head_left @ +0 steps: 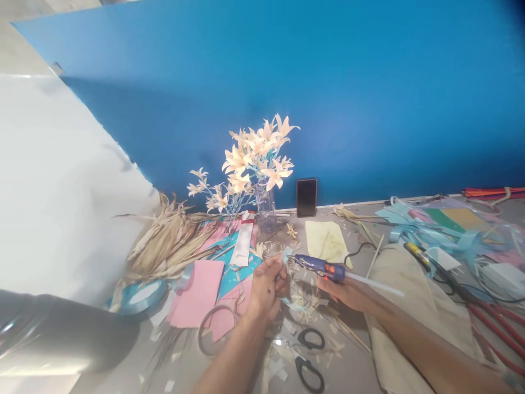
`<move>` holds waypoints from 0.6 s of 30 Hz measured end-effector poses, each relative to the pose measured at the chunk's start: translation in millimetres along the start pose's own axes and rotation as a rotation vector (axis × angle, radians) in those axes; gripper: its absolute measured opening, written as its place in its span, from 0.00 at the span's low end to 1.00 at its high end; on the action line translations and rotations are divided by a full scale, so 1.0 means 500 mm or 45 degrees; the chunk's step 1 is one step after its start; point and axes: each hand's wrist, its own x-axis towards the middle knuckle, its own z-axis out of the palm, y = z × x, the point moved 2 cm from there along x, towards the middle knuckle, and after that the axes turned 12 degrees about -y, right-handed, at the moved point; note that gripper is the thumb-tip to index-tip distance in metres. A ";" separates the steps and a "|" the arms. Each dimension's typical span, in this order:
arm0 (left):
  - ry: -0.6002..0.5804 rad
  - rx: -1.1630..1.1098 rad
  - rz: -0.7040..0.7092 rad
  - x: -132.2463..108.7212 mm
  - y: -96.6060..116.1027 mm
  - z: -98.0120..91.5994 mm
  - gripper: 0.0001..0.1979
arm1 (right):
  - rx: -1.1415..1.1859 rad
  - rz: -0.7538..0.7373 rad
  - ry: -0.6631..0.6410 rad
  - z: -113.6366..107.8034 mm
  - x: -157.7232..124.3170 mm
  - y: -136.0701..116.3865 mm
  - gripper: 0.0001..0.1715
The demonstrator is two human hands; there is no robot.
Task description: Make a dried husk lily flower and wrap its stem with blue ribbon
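Note:
My right hand [345,291] is wrapped round a dark blue glue gun [318,266], with a clear glue stick [379,284] sticking out of its back end. The gun's nozzle points left and is right beside a small light blue strip [286,253] pinched in the fingers of my left hand [264,284]. Whether nozzle and strip touch, I cannot tell. Beneath my hands lie pale husk scraps [305,295]. Black-handled scissors [310,375] rest on the table just in front of me.
A clear vase [266,208] of cream flowers [262,145] stands by the blue wall, near a phone [307,198]. Dried husks [164,241], pink sheets [197,295], blue ribbon [143,298] and a tape ring [200,334] lie left. Beige cloth [404,306] and cables [498,323] lie right.

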 end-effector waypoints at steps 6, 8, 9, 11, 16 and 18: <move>-0.021 -0.041 -0.021 0.001 0.002 -0.002 0.19 | -0.121 0.047 0.199 -0.018 -0.005 -0.021 0.32; -0.009 -0.045 -0.016 0.001 0.002 -0.003 0.20 | -0.154 0.064 0.251 -0.023 -0.007 -0.013 0.34; -0.002 -0.046 -0.013 0.002 0.001 -0.003 0.20 | -0.174 0.076 0.277 -0.026 -0.008 -0.008 0.35; 0.014 -0.044 -0.008 0.002 0.000 -0.005 0.20 | -0.205 0.118 0.328 -0.035 -0.006 0.002 0.38; 0.066 -0.032 0.014 0.004 -0.004 -0.011 0.22 | -0.331 0.159 0.569 -0.067 -0.002 -0.001 0.30; 0.087 -0.026 0.027 0.004 -0.002 -0.013 0.24 | -0.430 0.083 0.637 -0.079 -0.001 -0.011 0.22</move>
